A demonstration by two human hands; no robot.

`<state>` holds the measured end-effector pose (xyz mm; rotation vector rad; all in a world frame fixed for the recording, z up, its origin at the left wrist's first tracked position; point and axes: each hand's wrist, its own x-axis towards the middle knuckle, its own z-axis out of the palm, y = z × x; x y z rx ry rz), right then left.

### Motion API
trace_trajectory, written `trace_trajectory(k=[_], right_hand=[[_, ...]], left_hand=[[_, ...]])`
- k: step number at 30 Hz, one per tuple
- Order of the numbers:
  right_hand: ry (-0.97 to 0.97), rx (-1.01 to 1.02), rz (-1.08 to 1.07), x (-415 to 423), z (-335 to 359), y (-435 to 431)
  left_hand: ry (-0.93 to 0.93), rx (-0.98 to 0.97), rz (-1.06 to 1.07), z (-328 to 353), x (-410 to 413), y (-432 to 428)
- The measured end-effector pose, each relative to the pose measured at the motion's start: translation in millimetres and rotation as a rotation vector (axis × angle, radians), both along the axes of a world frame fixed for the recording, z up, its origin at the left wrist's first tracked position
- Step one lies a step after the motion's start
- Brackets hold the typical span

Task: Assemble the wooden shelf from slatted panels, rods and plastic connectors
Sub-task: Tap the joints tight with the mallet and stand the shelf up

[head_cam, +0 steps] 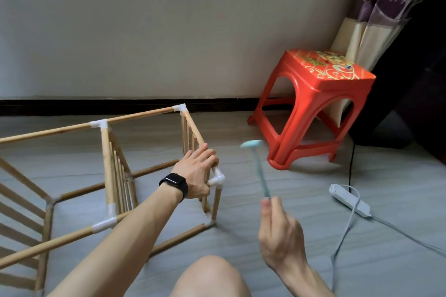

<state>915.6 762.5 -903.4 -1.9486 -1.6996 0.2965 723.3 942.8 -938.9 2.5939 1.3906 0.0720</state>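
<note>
The wooden shelf frame (108, 159) lies on its side on the grey floor, its rods joined by white plastic connectors. My left hand (196, 173) grips the top rail of the slatted end panel (193, 137), right beside the near corner connector (217, 179). My right hand (280, 234) holds the handle of a small light-blue mallet (259, 169) upright, its blurred head raised to the right of that corner. A black watch sits on my left wrist.
A red plastic stool (311, 106) stands by the wall at the right. A white power strip (350, 199) with its cable lies on the floor to the right of my right hand. My bare knee (210, 277) shows at the bottom. A curtain (376, 7) hangs at the top right.
</note>
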Motion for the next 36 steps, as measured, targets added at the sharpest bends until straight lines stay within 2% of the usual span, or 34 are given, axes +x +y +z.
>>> trace_trajectory(k=[2,4,7,9,11,14,20,22,24,26,29,31,33,36], right_hand=[[-0.100,-0.004,0.053,-5,2,1],[-0.156,-0.178,0.058,-6,1,1],[-0.064,-0.035,0.035,-3,3,-1],[-0.156,-0.130,0.101,-9,5,-1],[-0.172,-0.306,0.109,-8,8,0],[-0.092,-0.167,0.050,-5,23,7],[-0.053,-0.153,0.060,-1,34,27],[-0.037,-0.155,0.071,-4,31,35],[-0.039,-0.173,0.082,-9,28,46],[-0.037,-0.181,0.084,-16,25,60],[-0.013,-0.195,0.094,-28,23,81],[-0.011,-0.217,0.119,-35,22,96],[-0.019,-0.224,0.148,-40,21,109],[-0.015,-0.212,0.186,-45,19,130]], left_hand=[[-0.010,-0.006,0.005,-1,-1,-1],[0.003,-0.002,0.007,0,-1,-3],[0.006,-0.016,0.016,2,-2,-4],[0.008,-0.027,0.011,3,-3,-8],[0.006,-0.011,0.006,4,-3,-11],[0.014,-0.026,-0.011,7,-8,-23],[0.117,0.093,-0.365,21,-42,-60],[0.109,0.092,-0.396,33,-50,-60],[0.042,0.149,-0.316,40,-52,-48],[0.004,0.182,-0.107,40,-52,-28],[-0.037,0.084,0.304,31,-52,4],[-0.056,-0.048,0.512,23,-53,25],[-0.040,-0.163,0.615,16,-55,39],[0.000,-0.245,0.659,13,-58,54]])
